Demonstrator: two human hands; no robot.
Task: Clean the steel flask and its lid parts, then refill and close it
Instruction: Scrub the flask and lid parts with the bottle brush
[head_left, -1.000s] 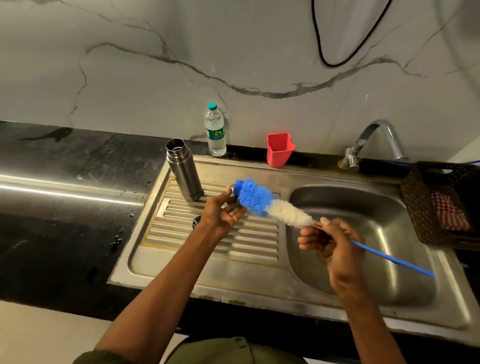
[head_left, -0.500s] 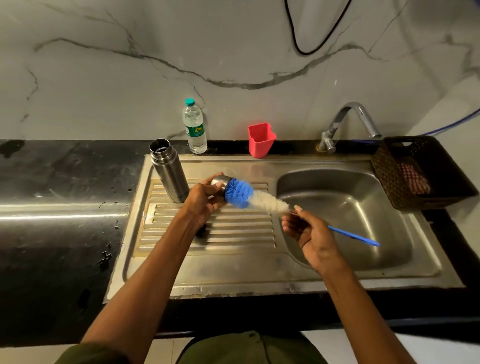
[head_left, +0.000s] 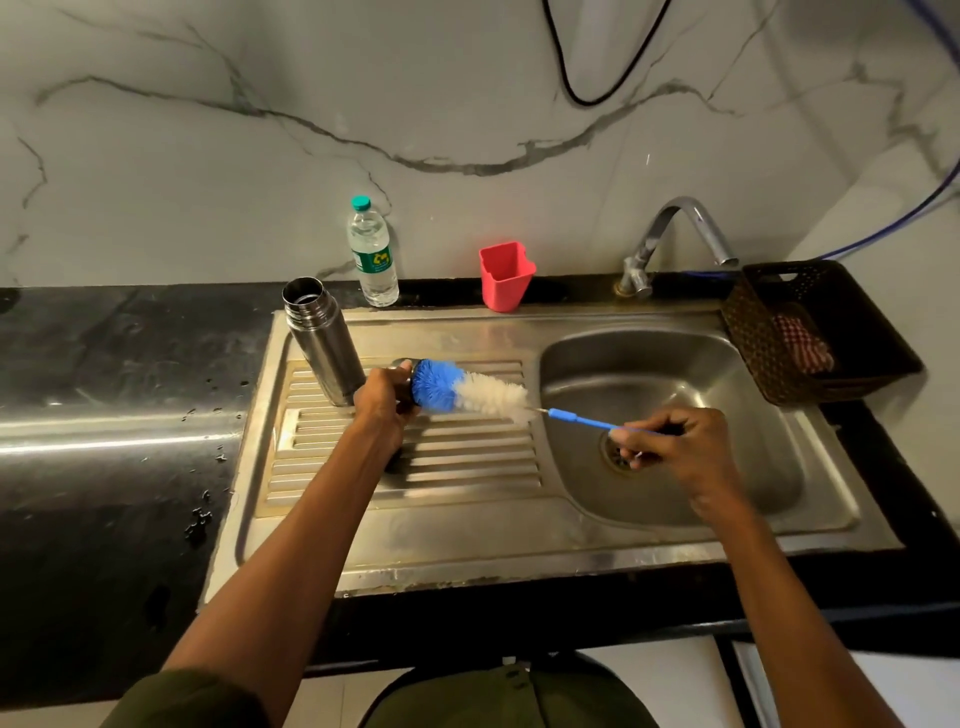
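Flask: steel flask (head_left: 324, 340) stood upright and open-mouthed at the back-left corner of the drainboard (head_left: 467, 467), just left of the left hand and not held.
Lid part: a small steel cup-like piece (head_left: 402, 364), mostly hidden in the left hand's grasp; only its rim showed, so which lid part it was could not be told.
Left hand: left hand (head_left: 384, 397) was wrapped closed around the lid part, its opening turned toward the right.
Right hand: right hand (head_left: 675, 447) pinched the thin blue handle of the bottle brush (head_left: 467, 392) near its far end, over the sink bowl (head_left: 727, 493).
Brush: blue bristle tip pressed at the mouth of the lid part, white bristles trailing behind.
Key relation: brush's long axis ran left to right, dipping slightly toward the right hand; the lid part lay straight off its tip. The right hand was at the far end from the work, the left hand on it.
Step judged: scrubbing a lid part; the next stroke likely needs a push or twist along that axis.
Risk judged: the long, thin handle may flex under a hard push.
Nearby: plastic water bottle (head_left: 371, 254) and red cup (head_left: 505, 275) against the wall; tap (head_left: 675, 234) not visibly running.
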